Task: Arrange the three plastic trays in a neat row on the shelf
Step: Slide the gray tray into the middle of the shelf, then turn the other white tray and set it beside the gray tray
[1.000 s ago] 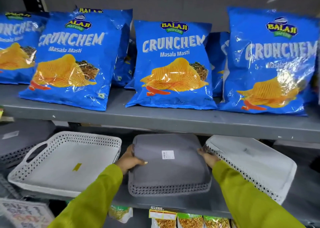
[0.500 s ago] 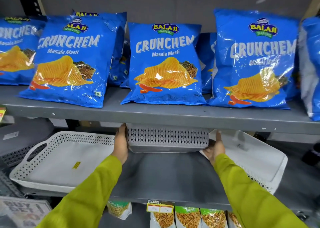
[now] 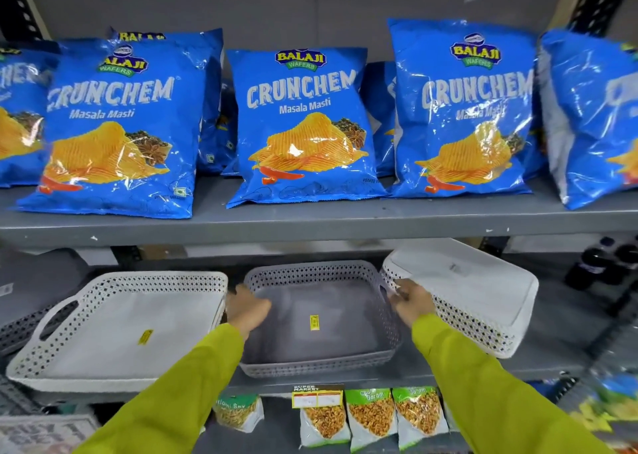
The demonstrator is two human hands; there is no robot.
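While the grey tray [image 3: 321, 319] sits open side up in the middle of the shelf [image 3: 538, 360], the left hand [image 3: 247, 310] curls over its left rim. The right hand [image 3: 411, 303] grips its right rim, touching a tilted white tray [image 3: 476, 295]. Another white tray [image 3: 117, 329] lies just left.

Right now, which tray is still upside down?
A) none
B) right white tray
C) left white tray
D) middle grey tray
B: the right white tray shows its flat bottom up and sits tilted, while the left white tray and the middle grey tray sit open side up.
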